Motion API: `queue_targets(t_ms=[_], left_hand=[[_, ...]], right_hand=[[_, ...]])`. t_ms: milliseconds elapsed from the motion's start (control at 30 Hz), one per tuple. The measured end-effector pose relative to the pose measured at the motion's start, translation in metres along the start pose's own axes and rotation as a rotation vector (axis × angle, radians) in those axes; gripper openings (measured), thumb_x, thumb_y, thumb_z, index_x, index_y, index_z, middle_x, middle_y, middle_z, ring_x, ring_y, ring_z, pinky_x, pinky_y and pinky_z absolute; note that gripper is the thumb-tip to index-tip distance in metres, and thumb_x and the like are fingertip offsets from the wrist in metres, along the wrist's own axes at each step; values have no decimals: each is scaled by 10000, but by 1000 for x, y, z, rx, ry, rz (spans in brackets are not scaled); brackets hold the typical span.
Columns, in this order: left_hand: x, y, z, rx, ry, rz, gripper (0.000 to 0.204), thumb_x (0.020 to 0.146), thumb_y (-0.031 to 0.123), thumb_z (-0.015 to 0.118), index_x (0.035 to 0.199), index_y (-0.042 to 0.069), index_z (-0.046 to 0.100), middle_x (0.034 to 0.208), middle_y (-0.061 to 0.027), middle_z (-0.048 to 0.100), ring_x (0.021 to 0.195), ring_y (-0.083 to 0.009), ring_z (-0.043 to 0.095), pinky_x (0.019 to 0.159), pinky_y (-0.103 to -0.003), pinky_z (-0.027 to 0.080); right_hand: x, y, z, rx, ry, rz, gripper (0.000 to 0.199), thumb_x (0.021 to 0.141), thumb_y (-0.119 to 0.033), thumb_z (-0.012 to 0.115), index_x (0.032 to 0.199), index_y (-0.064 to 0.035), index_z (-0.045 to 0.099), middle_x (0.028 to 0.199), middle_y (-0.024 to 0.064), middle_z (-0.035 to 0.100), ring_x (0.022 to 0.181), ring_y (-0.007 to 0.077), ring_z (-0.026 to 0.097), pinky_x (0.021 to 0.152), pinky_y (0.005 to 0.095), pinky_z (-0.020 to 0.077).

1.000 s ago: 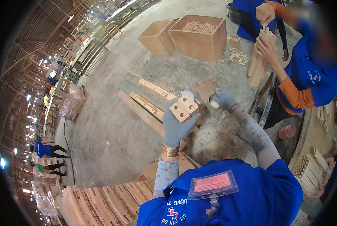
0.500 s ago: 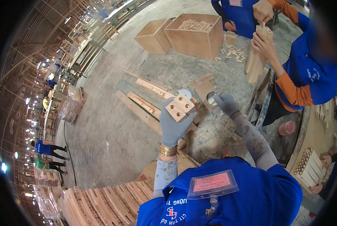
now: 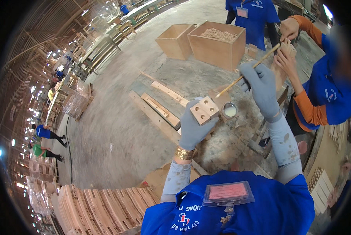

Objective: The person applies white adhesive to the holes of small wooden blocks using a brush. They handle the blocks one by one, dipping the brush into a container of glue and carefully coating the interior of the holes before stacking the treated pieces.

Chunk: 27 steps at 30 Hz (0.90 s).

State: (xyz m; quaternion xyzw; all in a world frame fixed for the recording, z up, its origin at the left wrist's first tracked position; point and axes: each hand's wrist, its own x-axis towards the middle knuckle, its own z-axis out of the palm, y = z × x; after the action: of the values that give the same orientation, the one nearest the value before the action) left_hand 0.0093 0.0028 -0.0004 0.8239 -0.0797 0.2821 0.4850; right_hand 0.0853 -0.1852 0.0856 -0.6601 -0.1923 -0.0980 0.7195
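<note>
My gloved left hand (image 3: 194,132) is wrapped round a pair of pale wooden pieces (image 3: 205,111), pressed side by side, their ends facing up with several round drilled holes. In my gloved right hand (image 3: 261,87) is a long thin stick (image 3: 238,80), slanting down to the left. Its pale lower tip is above and just right of the holed ends, apart from them. Below the stick stands a small round jar (image 3: 230,111) with whitish liquid inside.
Long wooden rails (image 3: 159,103) lie beyond my left hand. Two wooden bins (image 3: 216,46) stand farther off, one holding dowels. At the right, a co-worker (image 3: 320,90) handles wooden pieces close to my stick. Stacked slotted wood (image 3: 105,207) sits at lower left.
My right hand has risen from the jar, bringing the stick out and up, its tip now near the wooden pieces. My left hand keeps its hold. The whole view has shifted slightly.
</note>
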Motion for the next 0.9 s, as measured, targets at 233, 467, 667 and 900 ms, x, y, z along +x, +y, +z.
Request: queue_targets(t_ms=[233, 467, 667, 900], left_hand=[[0, 8, -1, -102, -21, -45, 557, 654, 193, 784, 1086, 23, 477, 936, -114, 616, 830, -178, 616, 727, -314, 507], [0, -1, -4, -49, -58, -30, 570, 654, 223, 776, 1097, 28, 475, 979, -113, 606, 860, -193, 613, 747, -314, 504], [3, 6, -7, 12, -97, -9, 580, 653, 239, 769, 1099, 17, 473, 980, -112, 611, 864, -203, 615, 754, -319, 505], [2, 7, -4, -67, -55, -72, 567, 664, 212, 767, 1105, 12, 471, 982, -116, 613, 860, -199, 616, 744, -317, 503]], right_hand=[[-8, -46, 32, -515, -462, -687, 129, 804, -165, 614, 800, -52, 676, 648, 67, 604, 523, 164, 575, 488, 262, 428], [-10, -41, 47, -582, -561, -835, 100, 793, -173, 624, 804, -85, 670, 639, 72, 565, 533, 211, 570, 453, 293, 424], [-10, -47, 47, -592, -584, -755, 116, 788, -176, 623, 786, -65, 656, 618, 88, 558, 514, 233, 561, 445, 306, 419], [-7, -65, 28, -512, -401, -597, 146, 814, -145, 600, 899, -41, 657, 631, 68, 585, 502, 156, 556, 468, 269, 423]])
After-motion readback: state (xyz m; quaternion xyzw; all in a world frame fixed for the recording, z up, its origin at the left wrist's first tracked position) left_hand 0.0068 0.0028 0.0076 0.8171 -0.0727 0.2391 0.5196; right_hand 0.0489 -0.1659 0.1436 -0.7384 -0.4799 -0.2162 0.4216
